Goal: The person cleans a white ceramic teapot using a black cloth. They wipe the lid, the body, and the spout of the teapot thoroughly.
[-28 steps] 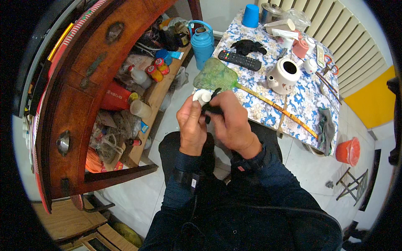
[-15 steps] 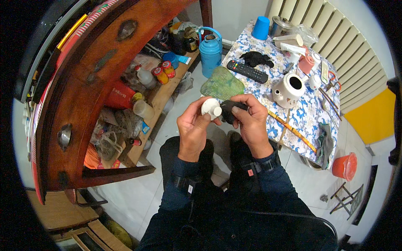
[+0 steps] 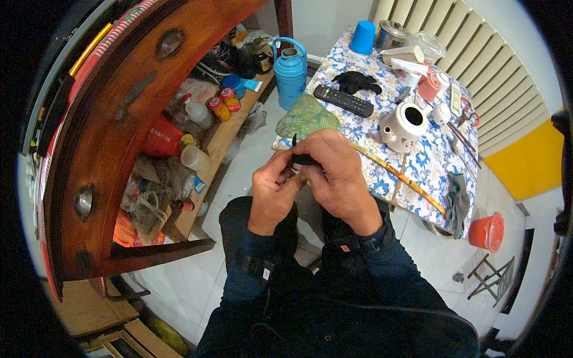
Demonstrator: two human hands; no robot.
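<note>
a small tiled room seen from above, with a flower-patterned table [image 3: 373,179] on the right and a dark wooden cabinet [image 3: 98,158] on the left. in the middle, two bare hands meet above the person's knees. the left hand [image 3: 274,191] pinches a small white piece [image 3: 296,167] between thumb and fingers; only a sliver shows, so its shape can't be made out. the right hand [image 3: 340,173] curls over it, fingers bent tightly around a black cloth [image 3: 304,159] pressed close to the white piece. neither grip has let go.

the handling looks partway through: piece and cloth are both between the fingers and neither is set down. how much has been done to the piece, and how much is left, cannot be told, as the fingers cover it.

just beyond the hands lies a green fly swatter [image 3: 304,119], its long yellow handle slanting across the table. further over are a black remote control [image 3: 345,100] and a white teapot [image 3: 401,131], upright, its round top uncovered. a blue flask [image 3: 290,77] stands on the floor beyond the table's left edge, and a red bucket [image 3: 486,231] sits at the far right.
</note>
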